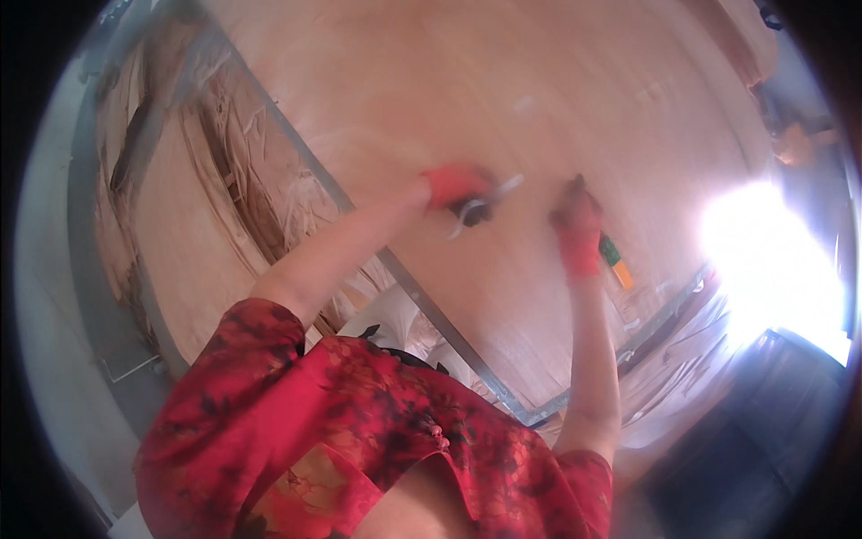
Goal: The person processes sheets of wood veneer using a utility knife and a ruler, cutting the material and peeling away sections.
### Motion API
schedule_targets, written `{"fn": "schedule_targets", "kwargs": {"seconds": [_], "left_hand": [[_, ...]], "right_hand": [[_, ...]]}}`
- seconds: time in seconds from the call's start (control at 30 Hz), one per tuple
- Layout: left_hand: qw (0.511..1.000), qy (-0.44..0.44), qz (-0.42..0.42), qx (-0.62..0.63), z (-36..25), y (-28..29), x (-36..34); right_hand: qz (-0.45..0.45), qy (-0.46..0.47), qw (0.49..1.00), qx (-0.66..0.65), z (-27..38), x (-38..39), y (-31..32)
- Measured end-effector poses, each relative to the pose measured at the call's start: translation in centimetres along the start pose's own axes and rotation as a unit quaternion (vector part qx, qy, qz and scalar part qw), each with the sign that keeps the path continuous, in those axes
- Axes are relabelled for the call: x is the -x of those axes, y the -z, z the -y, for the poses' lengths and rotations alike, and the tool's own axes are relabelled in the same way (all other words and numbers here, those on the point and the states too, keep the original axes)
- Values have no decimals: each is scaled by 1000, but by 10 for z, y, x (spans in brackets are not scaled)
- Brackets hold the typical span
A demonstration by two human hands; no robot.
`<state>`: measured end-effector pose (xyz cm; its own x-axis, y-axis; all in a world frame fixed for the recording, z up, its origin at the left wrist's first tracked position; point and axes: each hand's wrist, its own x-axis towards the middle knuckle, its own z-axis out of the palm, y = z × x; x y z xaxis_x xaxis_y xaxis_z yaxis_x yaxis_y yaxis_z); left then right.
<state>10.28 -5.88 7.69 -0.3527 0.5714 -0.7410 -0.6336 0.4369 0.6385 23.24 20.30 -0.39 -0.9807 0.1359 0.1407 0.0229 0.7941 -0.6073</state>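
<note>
**Red shirt up close, both gloved hands over a pale sheet**

The red flowered shirt [386, 404] fills the view around 6 and 7 o'clock. Beyond it, a broad pale-brown sheet [449, 81] spreads from the centre up through 12 o'clock, covering the worktop [411, 286], whose grey edge runs from 11 to 5 o'clock. A ragged stack [171, 225] of similar thin sheets lies at 9 to 10 o'clock, beyond that edge. A dark block [745, 440] sits at 4 o'clock, and glare [772, 260] washes out 3 o'clock.

The left hand [460, 186], in a red glove, is just above centre at 12 o'clock; its grip looks closed on a strip. The right hand [576, 220], gloved alike, is at 2 o'clock. Its fingers are blurred, so I cannot tell whether its grip holds anything. A green-and-yellow handle [616, 260] shows just beside that wrist, towards 3 o'clock, its far end hidden. The pale strip [463, 214] curls out below the left glove.

The loose curl could fold or stick to itself if left slack. Should the hidden end be sharp, a careless wrist might knock it across the sheet and score it. Glare could also mask a crease or split.
</note>
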Motion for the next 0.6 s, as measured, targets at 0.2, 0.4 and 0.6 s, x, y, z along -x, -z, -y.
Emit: {"fn": "schedule_targets", "kwargs": {"seconds": [0.2, 0.4, 0.6], "left_hand": [[999, -33, -25, -9, -2, -22, -42], [998, -47, -22, 22, -23, -19, -62], [998, -34, -32, 38, -13, -14, -91]], "right_hand": [[-6, -1, 1000, 2, 19, -3, -1], [-86, 77, 992, 47, 24, -26, 6], [1, 112, 991, 69, 18, -50, -21]]}}
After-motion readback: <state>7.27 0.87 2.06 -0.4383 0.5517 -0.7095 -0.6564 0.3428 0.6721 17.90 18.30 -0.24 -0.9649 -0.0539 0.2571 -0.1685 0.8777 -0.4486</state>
